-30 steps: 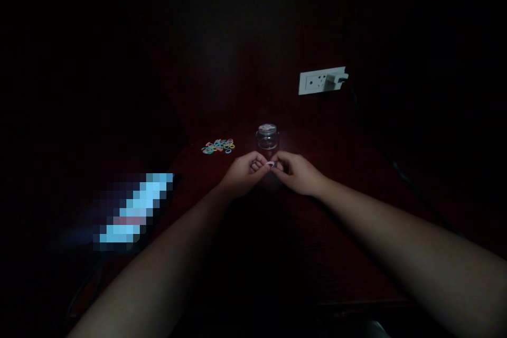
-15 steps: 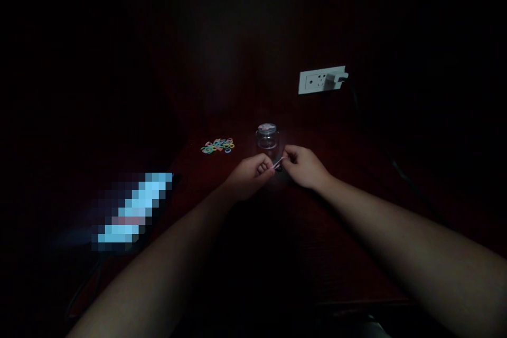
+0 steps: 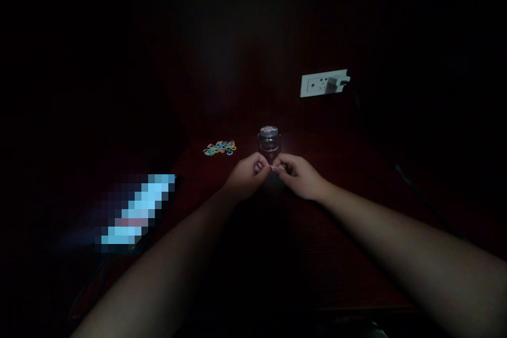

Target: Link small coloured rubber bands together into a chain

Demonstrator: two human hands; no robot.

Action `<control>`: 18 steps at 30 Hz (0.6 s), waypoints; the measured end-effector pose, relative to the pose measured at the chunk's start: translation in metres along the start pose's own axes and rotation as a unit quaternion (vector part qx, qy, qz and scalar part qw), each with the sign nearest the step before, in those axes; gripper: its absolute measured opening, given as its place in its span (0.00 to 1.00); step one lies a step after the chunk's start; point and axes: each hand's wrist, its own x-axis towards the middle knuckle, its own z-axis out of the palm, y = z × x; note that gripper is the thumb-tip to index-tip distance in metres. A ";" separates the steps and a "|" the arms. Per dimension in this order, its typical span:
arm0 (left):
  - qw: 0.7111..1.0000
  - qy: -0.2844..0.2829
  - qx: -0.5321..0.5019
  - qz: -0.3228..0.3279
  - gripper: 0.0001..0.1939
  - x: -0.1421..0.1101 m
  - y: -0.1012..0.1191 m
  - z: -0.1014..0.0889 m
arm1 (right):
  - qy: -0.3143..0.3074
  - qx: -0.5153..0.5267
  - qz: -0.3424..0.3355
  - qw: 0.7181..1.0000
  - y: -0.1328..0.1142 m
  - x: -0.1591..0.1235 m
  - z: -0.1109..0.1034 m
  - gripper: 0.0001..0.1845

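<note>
In dim light, my left hand (image 3: 247,175) and my right hand (image 3: 298,174) meet over a dark red table (image 3: 340,253). Both pinch a small pink elastic band (image 3: 273,168) between their fingertips. Just beyond the hands stands a small clear glass jar (image 3: 269,140) with a patterned lid. A heap of several small coloured elastic bands (image 3: 220,148) lies on the table to the left of the jar.
A white wall socket (image 3: 321,84) with a plug in it sits at the back right, and a dark cable (image 3: 400,169) runs down from it. A lit screen (image 3: 137,212), blurred out, lies at the left.
Half a second ago the right hand had pulled the band away and up to the right. Now both hands are close together again with the band short between them.
</note>
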 end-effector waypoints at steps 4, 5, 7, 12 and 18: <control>0.999 0.028 0.019 -0.022 0.06 0.002 -0.004 0.000 | -0.049 0.084 0.040 0.994 0.002 0.001 0.001 0.06; 0.998 0.038 0.025 -0.033 0.05 0.002 -0.006 0.000 | -0.068 0.093 0.050 0.992 0.002 0.001 0.002 0.06; 0.996 0.067 0.037 -0.056 0.05 0.004 -0.009 0.000 | -0.099 0.104 0.068 0.987 0.000 0.000 0.002 0.05; 0.985 0.141 0.051 -0.086 0.05 0.006 -0.014 0.001 | -0.123 0.133 0.090 0.979 -0.005 -0.002 0.004 0.06; 0.995 0.077 -0.050 -0.040 0.04 0.002 -0.008 0.005 | -0.119 0.183 0.107 0.970 -0.001 0.000 0.004 0.08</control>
